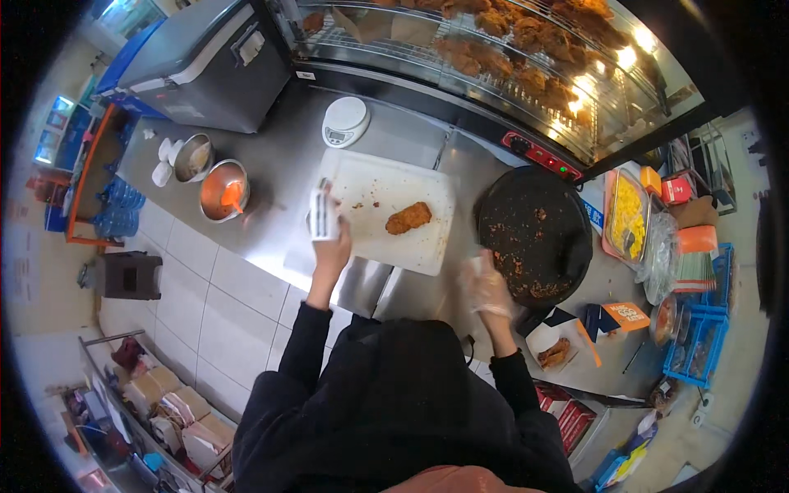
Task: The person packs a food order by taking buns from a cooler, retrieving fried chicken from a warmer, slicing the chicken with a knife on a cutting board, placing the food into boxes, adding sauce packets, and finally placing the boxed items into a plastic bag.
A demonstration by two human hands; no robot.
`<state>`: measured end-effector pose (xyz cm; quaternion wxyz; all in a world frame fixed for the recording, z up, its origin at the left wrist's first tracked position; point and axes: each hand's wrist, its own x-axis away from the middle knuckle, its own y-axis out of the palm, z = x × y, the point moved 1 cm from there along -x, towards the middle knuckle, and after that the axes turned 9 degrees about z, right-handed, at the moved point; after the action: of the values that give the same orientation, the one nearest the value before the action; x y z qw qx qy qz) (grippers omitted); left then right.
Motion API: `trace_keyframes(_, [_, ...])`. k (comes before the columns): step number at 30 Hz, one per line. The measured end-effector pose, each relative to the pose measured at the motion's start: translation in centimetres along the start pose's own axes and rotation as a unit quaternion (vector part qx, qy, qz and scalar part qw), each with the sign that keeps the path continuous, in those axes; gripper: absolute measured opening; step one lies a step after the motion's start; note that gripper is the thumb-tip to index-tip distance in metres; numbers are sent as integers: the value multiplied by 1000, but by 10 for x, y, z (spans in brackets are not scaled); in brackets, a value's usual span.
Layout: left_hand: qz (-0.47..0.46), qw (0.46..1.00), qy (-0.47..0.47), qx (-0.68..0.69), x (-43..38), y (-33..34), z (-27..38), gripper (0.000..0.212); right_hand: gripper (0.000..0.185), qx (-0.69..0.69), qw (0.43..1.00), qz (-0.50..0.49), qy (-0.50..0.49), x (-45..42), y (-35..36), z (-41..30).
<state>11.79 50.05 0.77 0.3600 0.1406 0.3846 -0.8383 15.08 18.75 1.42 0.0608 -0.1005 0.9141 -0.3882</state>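
Note:
A white cutting board (370,237) lies on the steel counter with one piece of breaded fried food (408,218) and some crumbs on it. At the board's left edge, my left hand (331,240) is closed around a white item with dark stripes (324,215), too blurred to name. My right hand (487,286), in a clear plastic glove, is near the lower left rim of a round black pan (535,231) holding scattered crumbs. Motion blur hides whether its fingers hold anything. Beyond the board stands a white digital kitchen scale (346,122).
A heated display cabinet (542,154) with fried pieces stands behind the counter. Two steel bowls (225,191) (194,158) are at left, near a grey cooler box (203,80). At right are a tray of yellow food (625,215), an open carton (558,339) and a blue basket (699,342).

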Motion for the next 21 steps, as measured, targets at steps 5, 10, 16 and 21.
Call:
trace_keyframes(5, [-83, 978, 191, 0, -81, 94, 15, 56, 39, 141, 985, -91, -31, -22, 75, -27])
trace_keyframes(10, [-305, 917, 255, -44, -83, 170, -36, 52, 40, 136, 985, -105, -16, -30, 97, -27])
trace_keyframes(16, [-332, 909, 250, -24, -93, 188, -37, 52, 34, 109, 985, -131, -26, -31, 107, -14])
trace_keyframes(21, [-278, 940, 196, 21, -107, 171, -32, 49, 33, 111, 966, -209, 101, -57, 54, -71])
